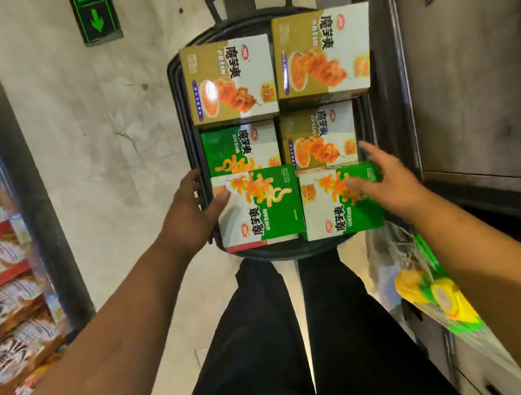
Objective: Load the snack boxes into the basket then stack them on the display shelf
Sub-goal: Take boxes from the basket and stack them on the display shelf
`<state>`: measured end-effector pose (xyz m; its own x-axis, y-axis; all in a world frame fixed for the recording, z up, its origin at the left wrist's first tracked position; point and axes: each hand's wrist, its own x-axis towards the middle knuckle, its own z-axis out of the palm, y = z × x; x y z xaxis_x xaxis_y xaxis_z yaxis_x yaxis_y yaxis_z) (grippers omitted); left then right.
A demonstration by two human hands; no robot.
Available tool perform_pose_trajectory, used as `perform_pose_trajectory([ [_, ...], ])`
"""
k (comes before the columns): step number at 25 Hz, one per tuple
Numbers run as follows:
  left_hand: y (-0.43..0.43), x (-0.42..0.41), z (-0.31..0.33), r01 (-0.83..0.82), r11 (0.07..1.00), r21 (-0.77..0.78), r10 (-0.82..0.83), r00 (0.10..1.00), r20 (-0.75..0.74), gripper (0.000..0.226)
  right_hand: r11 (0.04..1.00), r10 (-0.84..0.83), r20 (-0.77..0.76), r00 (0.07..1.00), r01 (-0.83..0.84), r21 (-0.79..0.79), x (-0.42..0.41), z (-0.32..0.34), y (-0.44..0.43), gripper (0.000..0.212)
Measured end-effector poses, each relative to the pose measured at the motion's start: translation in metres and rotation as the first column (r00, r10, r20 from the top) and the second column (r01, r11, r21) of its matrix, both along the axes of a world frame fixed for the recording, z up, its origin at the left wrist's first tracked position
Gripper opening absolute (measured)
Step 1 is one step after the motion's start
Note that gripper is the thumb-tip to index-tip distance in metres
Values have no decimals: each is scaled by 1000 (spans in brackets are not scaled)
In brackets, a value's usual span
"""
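Shop floor; spread right hand on green box

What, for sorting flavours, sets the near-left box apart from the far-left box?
The near-left box is green and white; the far-left box is gold and white. The near-left box's print faces opposite to the far-left box's. The left hand rests its thumb on the near-left box; nothing touches the far-left box. Both sit in the basket.
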<state>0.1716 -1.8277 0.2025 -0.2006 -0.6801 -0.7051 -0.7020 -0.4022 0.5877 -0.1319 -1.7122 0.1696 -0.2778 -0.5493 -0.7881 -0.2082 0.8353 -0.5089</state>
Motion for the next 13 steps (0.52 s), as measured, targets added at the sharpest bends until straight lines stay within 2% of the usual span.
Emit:
perform_pose_trajectory([
  [4, 30, -1, -11, -128, 980, 150, 135, 990, -31, 70, 993, -113, 37, 993, 112, 28, 19, 0, 17, 109],
  [7, 38, 0, -31, -163, 960, 228, 174, 984, -29, 67, 987, -158, 4, 987, 158, 6, 22, -16, 23, 126],
  [10, 35, 2, -50, -213, 931, 297, 245, 966, -77, 59, 981, -193, 10, 981, 193, 9, 19, -23, 25, 122],
  [13, 29, 4, -55, -223, 917, 331, 277, 953, -125, 52, 980, -199, 27, 980, 200, -25, 18, -26, 26, 103],
])
